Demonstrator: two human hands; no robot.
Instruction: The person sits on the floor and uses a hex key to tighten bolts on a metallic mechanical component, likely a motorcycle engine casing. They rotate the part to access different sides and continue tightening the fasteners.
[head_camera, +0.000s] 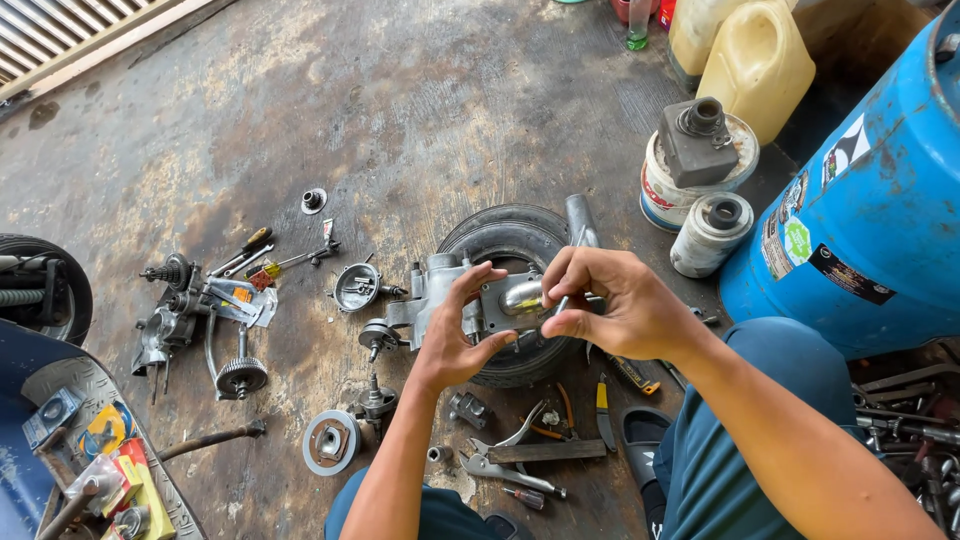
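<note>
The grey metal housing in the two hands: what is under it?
Under the grey metal housing lies a small black tyre on the stained floor. The left hand and right hand cover its middle, so the wheel's centre cannot be seen.

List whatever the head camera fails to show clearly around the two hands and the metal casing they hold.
- Metal casing, head view: its middle is hidden behind the left hand and right hand.
- Shiny part between the fingers: too small and glary to identify.
- Small tyre: its near side is covered by the casing and hands.
- Blue drum: cut off by the right edge.
</note>
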